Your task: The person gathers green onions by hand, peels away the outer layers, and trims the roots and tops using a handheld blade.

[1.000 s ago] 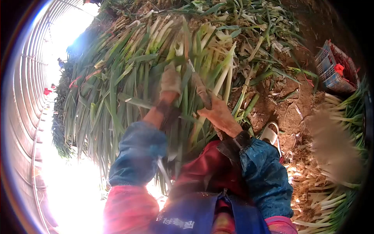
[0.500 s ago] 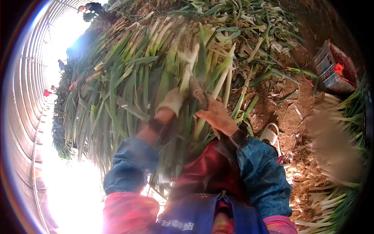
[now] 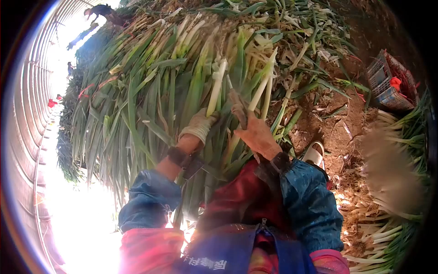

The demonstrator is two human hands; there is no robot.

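Note:
My left hand point(image 3: 199, 126), in a pale work glove, is closed round a large green onion point(image 3: 216, 89). The onion's white stem points up and away from me, and its green leaves trail back under the hand. My right hand point(image 3: 258, 134), gloved too, grips what looks like an air blow gun point(image 3: 237, 107) with a thin metal nozzle. That nozzle is close to the right side of the white stem, apart from it. Beneath both hands lies a big heap of green onions point(image 3: 150, 98), their leaves hanging toward me.
Stripped onions point(image 3: 383, 237) lie along the right side. A plastic crate point(image 3: 388, 84) with something red in it stands on bare soil at right. Peeled leaf scraps point(image 3: 296, 27) cover the far side. Another person point(image 3: 98, 11) bends at the far left. A light shoe point(image 3: 315, 154) shows beside me.
The onion's white stem, blurred before, now shows sharp and clean. My left hand has moved slightly down toward me. The person at far left has shifted.

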